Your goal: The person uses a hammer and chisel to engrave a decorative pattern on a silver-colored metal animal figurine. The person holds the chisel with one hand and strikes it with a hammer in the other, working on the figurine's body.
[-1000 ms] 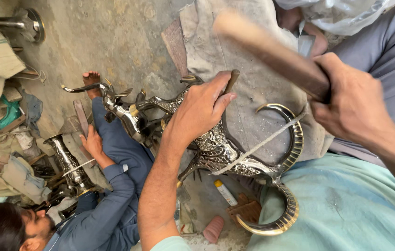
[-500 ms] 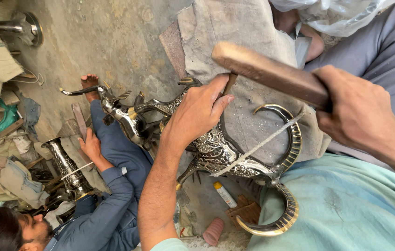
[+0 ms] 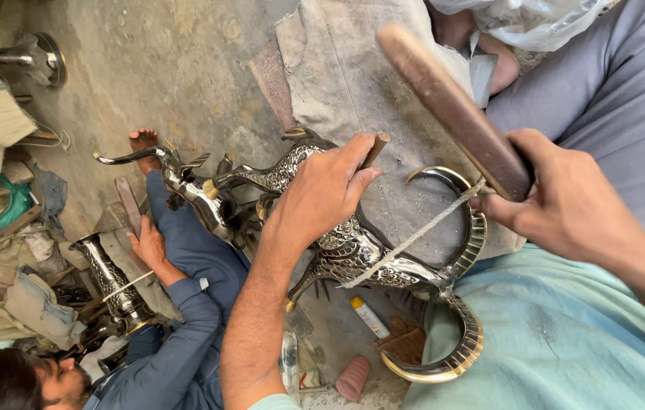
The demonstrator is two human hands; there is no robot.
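My left hand (image 3: 324, 199) is closed on a thin metal rod (image 3: 375, 149) and rests on an ornate silver and brass animal figure (image 3: 360, 250) with curved horns. The figure lies across my lap on the grey cloth (image 3: 353, 83). My right hand (image 3: 565, 205) grips the handle of a wooden mallet (image 3: 451, 106), raised above the figure. A taut cord (image 3: 413, 237) runs across the figure's neck toward the horn (image 3: 470, 228).
A co-worker in blue clothes (image 3: 186, 334) sits at lower left, a hand (image 3: 148, 243) near a second metal animal figure (image 3: 193, 190). An engraved metal vase (image 3: 110, 285) stands beside them. Rags and clutter fill the left edge. A small tube (image 3: 369, 317) lies on the floor.
The mallet in my right hand has swung up and away from the figure. My left hand stays on the figure with the rod.
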